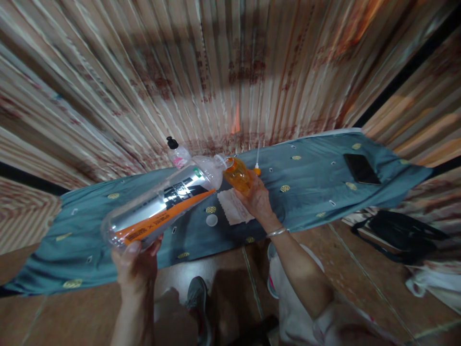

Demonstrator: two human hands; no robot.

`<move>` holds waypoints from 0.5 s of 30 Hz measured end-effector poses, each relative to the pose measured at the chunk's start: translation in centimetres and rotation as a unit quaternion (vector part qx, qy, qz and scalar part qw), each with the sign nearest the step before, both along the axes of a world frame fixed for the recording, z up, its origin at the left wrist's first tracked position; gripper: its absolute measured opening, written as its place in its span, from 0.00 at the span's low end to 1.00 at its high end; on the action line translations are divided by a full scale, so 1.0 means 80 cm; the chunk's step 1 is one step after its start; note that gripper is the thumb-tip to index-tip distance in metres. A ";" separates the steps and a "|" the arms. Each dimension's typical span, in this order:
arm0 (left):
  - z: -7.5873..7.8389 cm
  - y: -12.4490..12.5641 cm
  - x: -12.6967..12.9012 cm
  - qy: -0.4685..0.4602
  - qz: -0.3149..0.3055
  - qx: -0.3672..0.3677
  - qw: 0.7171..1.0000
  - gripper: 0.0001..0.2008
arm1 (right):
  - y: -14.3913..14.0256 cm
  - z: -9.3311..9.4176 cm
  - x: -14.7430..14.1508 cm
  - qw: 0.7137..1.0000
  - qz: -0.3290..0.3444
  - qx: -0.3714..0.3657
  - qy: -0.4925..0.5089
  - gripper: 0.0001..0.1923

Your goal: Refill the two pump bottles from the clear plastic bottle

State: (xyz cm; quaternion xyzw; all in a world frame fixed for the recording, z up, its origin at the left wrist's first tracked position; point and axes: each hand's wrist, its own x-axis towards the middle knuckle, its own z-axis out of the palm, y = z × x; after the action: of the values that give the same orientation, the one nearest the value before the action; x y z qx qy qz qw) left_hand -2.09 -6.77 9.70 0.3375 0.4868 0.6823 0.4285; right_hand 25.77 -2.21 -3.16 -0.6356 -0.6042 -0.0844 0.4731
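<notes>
My left hand (135, 264) grips the base of a large clear bottle (162, 204) with a silver and orange label, tilted so its neck points up and to the right. The bottle's mouth meets the opening of a small orange see-through bottle (237, 175). Around that small bottle my right hand (256, 199) is closed, a bangle on its wrist. Just beyond the right hand, an orange spray or pump top with a thin clear tube (257, 170) stands on the cloth. Below the two mouths lie a white cloth or tissue (233, 207) and a round white cap (212, 220).
A clear bottle with a black top (177, 154) stands at the table's back edge. A black phone (361, 169) lies at the right on the green patterned tablecloth (306, 192). A black bag (392, 235) is at the lower right. Striped sheeting (216, 62) rises behind the table.
</notes>
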 end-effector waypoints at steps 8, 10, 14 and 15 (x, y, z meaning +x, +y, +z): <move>0.005 0.000 0.004 -0.004 -0.008 0.013 1.000 0.21 | 0.000 0.000 0.000 1.000 -0.003 -0.013 0.005 0.37; 0.004 0.000 0.003 -0.007 -0.005 0.009 1.000 0.21 | 0.000 0.000 0.000 1.000 -0.001 -0.010 0.005 0.37; -0.001 0.000 -0.001 -0.007 -0.010 0.013 1.000 0.22 | -0.001 0.002 0.000 1.000 0.003 -0.020 0.014 0.37; -0.002 0.000 -0.002 -0.004 -0.013 0.018 1.000 0.23 | -0.001 0.002 0.000 1.000 0.003 -0.022 0.016 0.37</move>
State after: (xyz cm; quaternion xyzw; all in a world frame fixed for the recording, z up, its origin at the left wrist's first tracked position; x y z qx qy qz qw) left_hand -2.28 -6.79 9.50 0.3485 0.4682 0.6863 0.4338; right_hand 25.79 -2.31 -2.99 -0.6456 -0.6001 -0.0595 0.4686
